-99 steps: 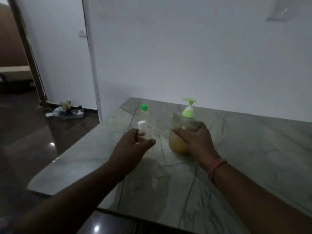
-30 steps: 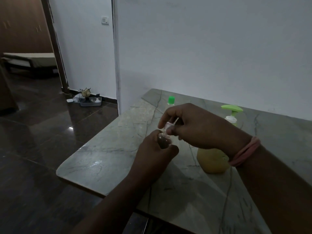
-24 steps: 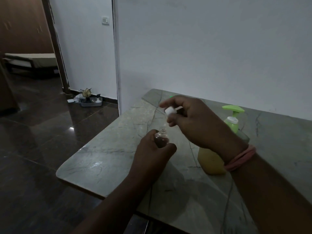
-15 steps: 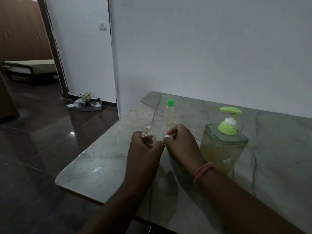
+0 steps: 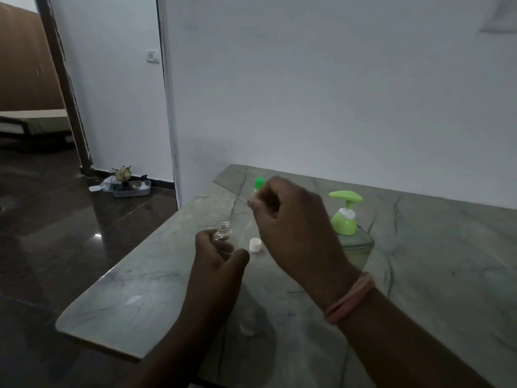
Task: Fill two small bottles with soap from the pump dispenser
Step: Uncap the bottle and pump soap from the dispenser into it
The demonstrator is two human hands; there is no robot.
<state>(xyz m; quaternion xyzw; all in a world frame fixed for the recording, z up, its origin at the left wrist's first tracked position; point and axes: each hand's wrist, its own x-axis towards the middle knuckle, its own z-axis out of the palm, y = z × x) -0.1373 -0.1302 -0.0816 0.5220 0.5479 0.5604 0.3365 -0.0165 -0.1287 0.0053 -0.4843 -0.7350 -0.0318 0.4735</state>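
Nearest on the counter [image 5: 145,298], left hand [image 5: 215,264] wrapped around an uncapped small clear bottle [image 5: 223,233], only neck and shoulder showing above the fingers. Just beyond, white cap [image 5: 255,245] lying on the stone, no longer pinched in the right hand [image 5: 291,228]. That hand now raised, blurred, fingers loosely curled; contents impossible to tell. Behind it, second bottle mostly hidden, only its green cap [image 5: 260,182] visible. Farther right, pump dispenser [image 5: 348,219], lower body covered by the wrist.
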